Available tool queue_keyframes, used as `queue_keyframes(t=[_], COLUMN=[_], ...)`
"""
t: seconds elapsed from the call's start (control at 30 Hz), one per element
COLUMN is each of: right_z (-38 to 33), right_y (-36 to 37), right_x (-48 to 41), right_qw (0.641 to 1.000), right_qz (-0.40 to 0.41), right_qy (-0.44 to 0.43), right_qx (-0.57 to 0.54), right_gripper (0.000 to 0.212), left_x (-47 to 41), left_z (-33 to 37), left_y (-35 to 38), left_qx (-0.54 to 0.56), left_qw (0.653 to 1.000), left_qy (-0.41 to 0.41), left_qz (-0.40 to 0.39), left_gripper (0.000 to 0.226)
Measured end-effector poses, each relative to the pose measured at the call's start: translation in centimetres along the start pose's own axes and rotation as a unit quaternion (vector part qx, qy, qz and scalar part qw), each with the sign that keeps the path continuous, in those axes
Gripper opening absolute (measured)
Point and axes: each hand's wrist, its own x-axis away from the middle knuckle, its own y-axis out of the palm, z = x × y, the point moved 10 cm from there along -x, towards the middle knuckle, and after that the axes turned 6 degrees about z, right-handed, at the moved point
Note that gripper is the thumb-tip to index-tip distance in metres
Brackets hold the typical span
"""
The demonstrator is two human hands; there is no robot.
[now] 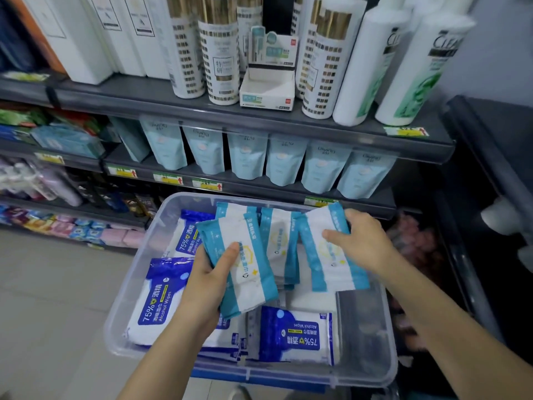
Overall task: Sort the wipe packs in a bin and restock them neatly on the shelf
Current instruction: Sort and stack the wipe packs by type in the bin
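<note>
Left hand (206, 284) grips a teal pack (251, 284), right hand (362, 241) grips a second pack (331, 264) over the bin (288, 372), and a slack hold may drop them among blue packs (157, 298).

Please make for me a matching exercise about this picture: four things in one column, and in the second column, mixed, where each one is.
1. nearest teal pack
2. rightmost teal pack
3. alcohol wipe pack
4. pale blue pouches

A. flat in the bin
B. held by the right hand
C. upright in a row on a shelf
D. held by the left hand

Pairs: 1-D, 2-B, 3-A, 4-C.
</note>
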Motion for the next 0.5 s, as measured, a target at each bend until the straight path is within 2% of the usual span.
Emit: queue_keyframes(t=[0.07, 0.13, 0.23, 0.4, 0.43, 0.5], right_z=[-2.7, -5.2, -7.4, -7.3, -7.5, -7.7], right_y=[-0.2, 1.4, 3.2, 3.0, 2.9, 3.1], right_x=[1.3, 3.1, 5.1, 6.0, 6.2, 6.1], right_qw=[0.975, 0.933, 0.941, 0.961, 0.964, 0.969], right_qz=[-0.040, -0.102, -0.088, 0.018, 0.019, -0.001], right_qy=[0.014, 0.031, -0.011, -0.042, -0.055, -0.066], right_qx=[-0.217, -0.342, -0.326, -0.274, -0.259, -0.236], right_gripper=[0.017, 0.016, 0.023, 0.018, 0.020, 0.023], left_x=[0.4, 0.8, 1.5, 2.6, 2.8, 3.2], left_z=[0.0, 0.1, 0.3, 0.5, 0.6, 0.8], left_y=[1.0, 1.9, 3.1, 3.6, 3.6, 3.7], left_qx=[0.002, 0.001, -0.010, -0.009, -0.007, -0.010], left_qw=[1.000, 1.000, 0.999, 0.997, 0.997, 0.997], left_qy=[0.000, -0.003, 0.000, -0.004, -0.003, 0.004], left_qz=[-0.017, -0.028, -0.046, -0.071, -0.073, -0.078], left_gripper=[0.026, 0.028, 0.039, 0.071, 0.073, 0.062])
